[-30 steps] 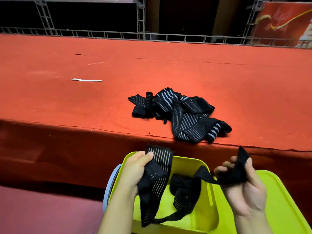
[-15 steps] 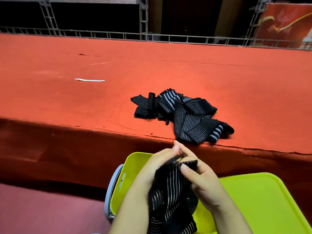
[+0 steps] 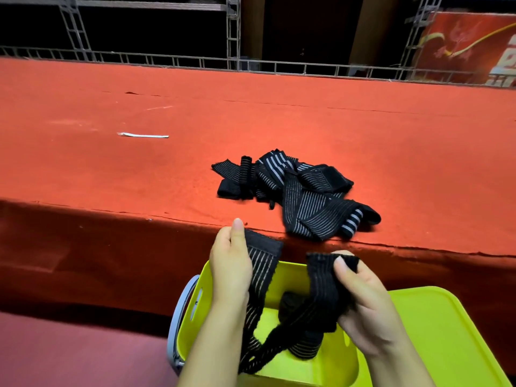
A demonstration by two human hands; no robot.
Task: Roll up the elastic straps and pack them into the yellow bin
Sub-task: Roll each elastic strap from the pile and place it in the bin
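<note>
A yellow bin point(image 3: 282, 371) sits below the near edge of the red-covered desk point(image 3: 139, 177), directly under the person's hands. Inside it lies at least one rolled black strap point(image 3: 304, 349) with thin pale stripes, resting on the bin floor toward the right wall; a second dark bundle point(image 3: 290, 303) shows behind it, partly hidden by the strap being handled, so its shape cannot be told. Beside the bin on the right lies a flat yellow lid point(image 3: 446, 339), its edge just beside the bin's right rim.

The left hand point(image 3: 230, 268) holds one end of a black elastic strap point(image 3: 264, 270) above the bin's far-left corner; its fingers point(image 3: 238, 233) lie pressed together along the strap's edge, with the thumb side hidden behind the fabric. The right hand point(image 3: 365, 300) pinches the strap's other end, thumb on top of the fabric and fingers curled beneath it. Between the two hands the strap sags in a loop down into the bin, its lowest part hanging near the bin's front-left inside wall.

On the desk, close to its near edge and beyond the hands, a loose pile of black straps point(image 3: 298, 192) lies tangled, some with broad white stripes, some with fine ones. Well to the left of the pile lies a thin white strip point(image 3: 143, 135). A metal truss frame point(image 3: 233, 32) stands behind the desk.
</note>
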